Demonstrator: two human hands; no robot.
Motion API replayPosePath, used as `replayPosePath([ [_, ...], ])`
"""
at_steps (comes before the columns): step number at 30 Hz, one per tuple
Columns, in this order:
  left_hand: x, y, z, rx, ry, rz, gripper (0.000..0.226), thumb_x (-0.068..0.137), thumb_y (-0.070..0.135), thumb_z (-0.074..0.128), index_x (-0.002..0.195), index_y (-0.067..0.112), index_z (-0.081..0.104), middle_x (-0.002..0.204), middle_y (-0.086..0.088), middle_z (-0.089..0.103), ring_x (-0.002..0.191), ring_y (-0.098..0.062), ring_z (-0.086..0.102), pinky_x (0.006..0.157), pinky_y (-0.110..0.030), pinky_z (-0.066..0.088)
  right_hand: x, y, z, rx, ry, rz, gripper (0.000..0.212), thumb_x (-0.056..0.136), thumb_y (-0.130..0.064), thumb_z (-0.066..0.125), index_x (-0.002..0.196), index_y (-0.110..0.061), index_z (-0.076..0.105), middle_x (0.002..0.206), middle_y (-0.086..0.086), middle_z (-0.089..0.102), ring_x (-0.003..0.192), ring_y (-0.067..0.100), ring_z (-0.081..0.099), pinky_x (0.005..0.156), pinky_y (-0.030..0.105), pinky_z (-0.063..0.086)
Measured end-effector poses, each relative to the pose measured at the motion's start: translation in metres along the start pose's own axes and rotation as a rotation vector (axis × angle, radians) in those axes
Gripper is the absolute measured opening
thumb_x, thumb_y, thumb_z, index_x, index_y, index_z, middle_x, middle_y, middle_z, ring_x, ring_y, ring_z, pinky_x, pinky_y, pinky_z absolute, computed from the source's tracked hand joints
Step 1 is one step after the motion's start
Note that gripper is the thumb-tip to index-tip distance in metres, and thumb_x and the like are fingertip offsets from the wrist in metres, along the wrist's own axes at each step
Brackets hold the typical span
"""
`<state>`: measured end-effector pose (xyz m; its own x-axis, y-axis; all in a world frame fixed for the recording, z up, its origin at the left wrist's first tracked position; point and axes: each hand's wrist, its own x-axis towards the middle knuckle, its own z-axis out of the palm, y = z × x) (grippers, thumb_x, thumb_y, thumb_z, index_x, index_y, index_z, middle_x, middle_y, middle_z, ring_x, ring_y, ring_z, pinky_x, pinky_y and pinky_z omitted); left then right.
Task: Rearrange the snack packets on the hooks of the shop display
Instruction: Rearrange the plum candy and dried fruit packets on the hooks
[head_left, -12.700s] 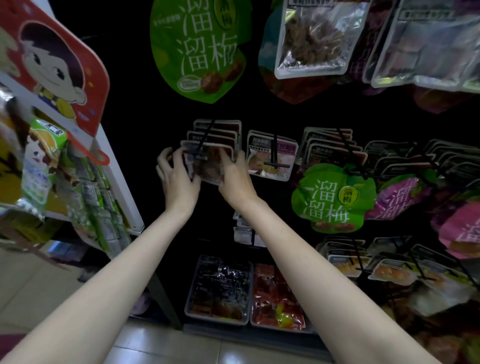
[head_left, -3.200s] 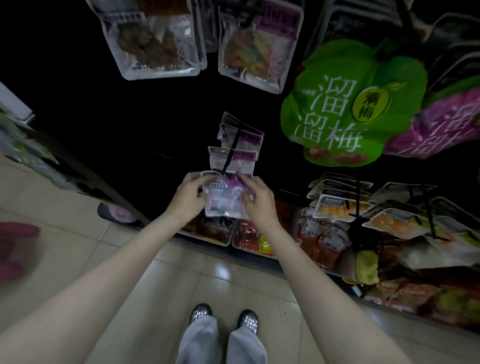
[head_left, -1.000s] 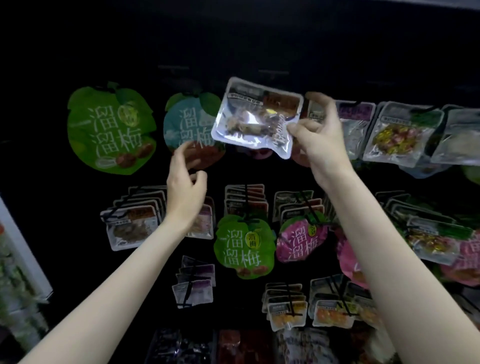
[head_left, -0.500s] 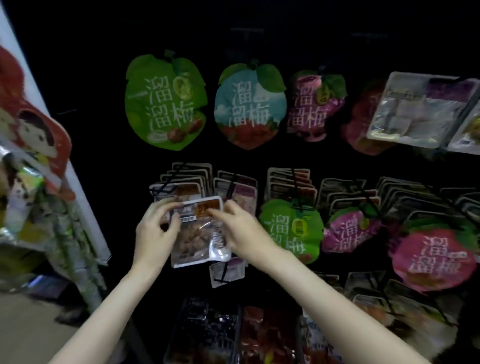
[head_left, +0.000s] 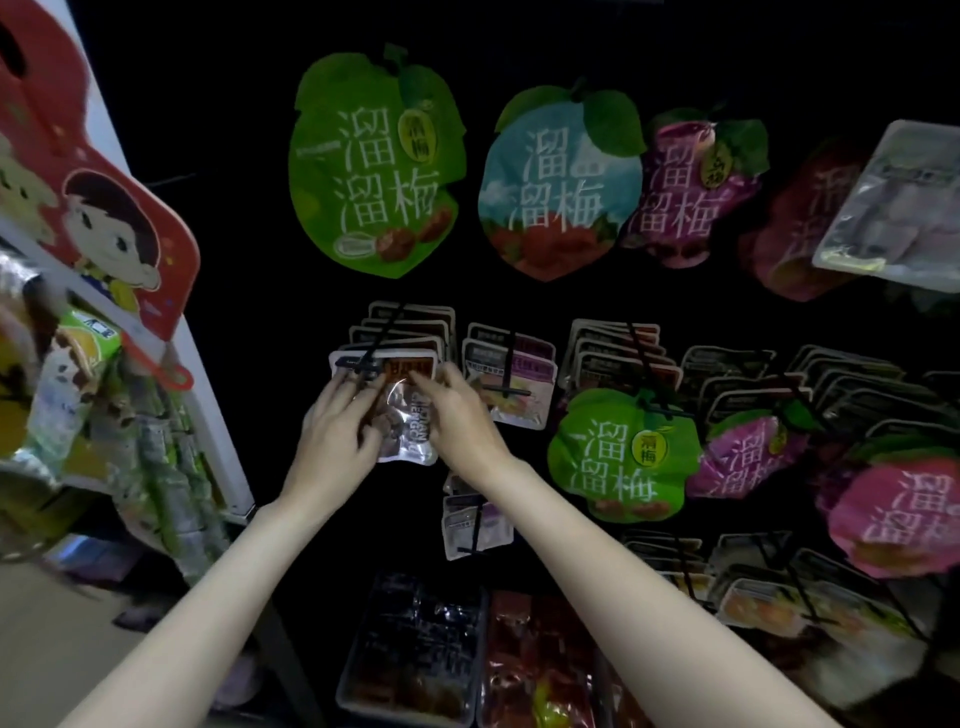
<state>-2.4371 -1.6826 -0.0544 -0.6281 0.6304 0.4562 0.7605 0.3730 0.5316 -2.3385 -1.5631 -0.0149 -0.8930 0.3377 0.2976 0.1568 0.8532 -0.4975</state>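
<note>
Head view: both hands, left hand and right hand, pinch brown-label packet at hook, hanging unfinished.

Dark hook display carries hanging snack packets.
</note>
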Motion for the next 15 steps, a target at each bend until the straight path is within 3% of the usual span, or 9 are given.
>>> replayPosePath([
  [2,-0.002,-0.003,0.001,0.017,0.015,-0.009,0.056,0.083,0.016,0.042,0.138,0.009,0.043,0.144,-0.017,0.039,0.137,-0.031,0.026,0.112,-0.045,0.021,-0.001,-0.001,0.001,0.000,-0.023,-0.007,0.064,0.083,0.018,0.045,0.142,-0.005,0.036,0.132,0.014,0.038,0.118,0.032,0.048,0.097,0.037,0.043],
  [5,-0.004,-0.010,-0.001,0.057,-0.002,0.003,0.054,0.085,0.013,0.045,0.139,0.011,0.042,0.144,-0.017,0.039,0.135,-0.031,0.029,0.111,-0.047,0.024,-0.004,-0.004,0.006,0.019,-0.034,-0.009,0.063,0.083,0.018,0.045,0.141,-0.005,0.038,0.134,0.013,0.038,0.120,0.033,0.047,0.101,0.039,0.041],
  [9,0.003,-0.011,-0.003,0.115,-0.036,0.063,0.061,0.088,0.004,0.051,0.144,0.014,0.031,0.148,-0.012,0.033,0.140,-0.026,0.022,0.113,-0.040,0.019,-0.004,-0.004,0.013,0.009,0.000,0.001,0.064,0.081,0.016,0.046,0.141,-0.006,0.037,0.133,0.013,0.037,0.117,0.034,0.048,0.097,0.037,0.043],
  [15,-0.006,-0.013,0.005,0.292,-0.013,0.078,0.062,0.087,0.016,0.039,0.147,0.013,0.022,0.152,-0.016,0.024,0.143,-0.030,0.010,0.113,-0.044,0.011,-0.007,-0.011,0.006,-0.060,-0.043,-0.015,0.066,0.085,0.012,0.046,0.145,-0.010,0.030,0.147,0.015,0.024,0.126,0.037,0.040,0.098,0.038,0.041],
])
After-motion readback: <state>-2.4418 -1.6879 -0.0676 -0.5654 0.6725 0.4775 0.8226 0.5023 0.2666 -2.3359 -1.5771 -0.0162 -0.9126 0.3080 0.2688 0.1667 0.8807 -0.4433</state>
